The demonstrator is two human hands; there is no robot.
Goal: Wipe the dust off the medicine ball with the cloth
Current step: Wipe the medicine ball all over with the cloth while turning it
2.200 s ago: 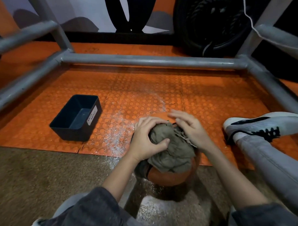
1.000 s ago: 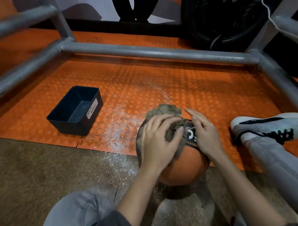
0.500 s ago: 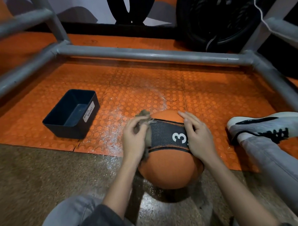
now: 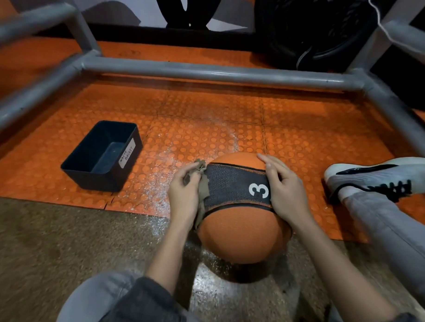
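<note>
Orange rubber covers most of the medicine ball (image 4: 243, 234), which sits on the floor right in front of the person, straddling the near edge of the orange studded mat (image 4: 205, 117) and the speckled concrete floor (image 4: 53, 250). A black textured band (image 4: 231, 186) wraps across the top of the ball and carries a white number 3 near its right end. The left hand (image 4: 184, 198) is on the ball's left side, its fingers curled round a bunched khaki cloth (image 4: 202, 185) and pressing it against the edge of the band; a tuft of the cloth sticks up past the fingertips and a strip of it hangs down along the ball beneath the palm. The right hand (image 4: 287, 194) lies flat on the ball's right side with straight fingers pointing away from the person, gripping nothing and simply steadying the ball, its thumb just beside the 3. White dust (image 4: 157, 184) is scattered over the mat to the left of the ball and on the concrete around it. Further left on the mat, well apart from the ball, stands a black plastic bin (image 4: 99, 179) with a white label reading WASTE BASKET. A grey metal tube frame (image 4: 203, 72) borders the mat on its left, far and right sides. To the right of the ball lies a white and black sneaker (image 4: 376, 176) on a leg in grey trousers. Beyond the frame stands a black tyre (image 4: 310, 25), and a white cable (image 4: 380, 22) hangs beside it.
</note>
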